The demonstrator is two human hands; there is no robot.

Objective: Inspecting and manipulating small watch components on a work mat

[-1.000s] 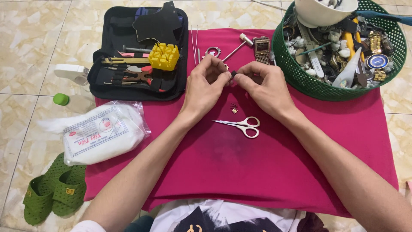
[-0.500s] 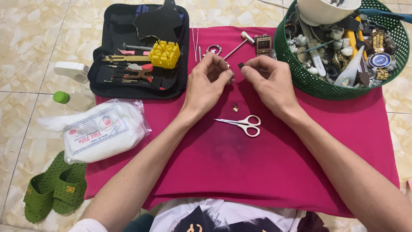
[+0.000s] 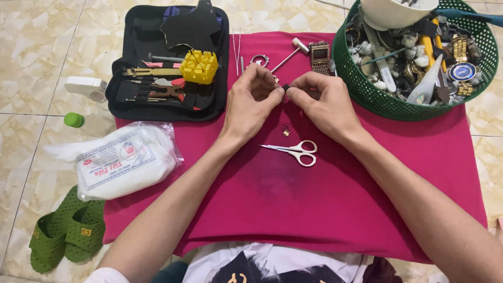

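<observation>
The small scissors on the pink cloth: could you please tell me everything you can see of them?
The small scissors have white, plastic-looking handle loops and thin, shiny metal blades. They lie flat on the pink cloth, blades shut, tips pointing to the picture's left and loops to the right. They rest just below the left hand and right hand, and neither hand touches them. A tiny brass-coloured part lies just above them, apart from the blades.
</observation>
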